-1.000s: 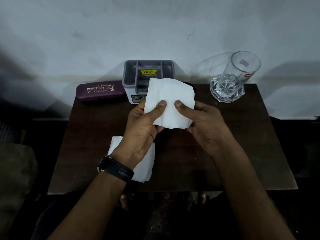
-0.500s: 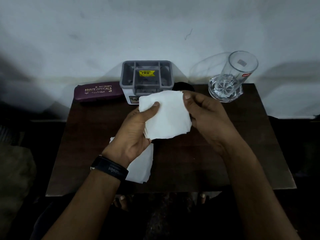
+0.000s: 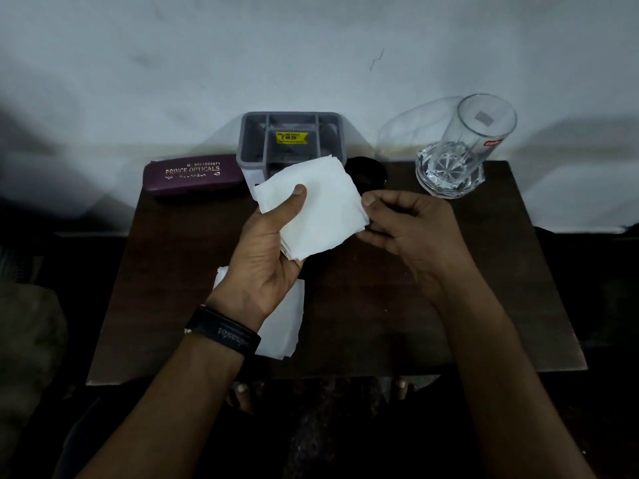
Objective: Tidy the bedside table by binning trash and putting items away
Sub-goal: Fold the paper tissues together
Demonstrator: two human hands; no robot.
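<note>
The scene is dim with a cold bluish cast. The pale plastered wall (image 3: 311, 63) at twelve o'clock is brightest, while corners at seven and five o'clock sink into near black. The clear ribbed drinking glass (image 3: 463, 150) glints and casts a faint shadow toward nine o'clock. Wide-angle bowing bends the dark wooden counter (image 3: 449, 288) edges.

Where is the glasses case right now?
The glasses case lies at the table's back left edge against the wall, just left of the grey organiser.
</note>
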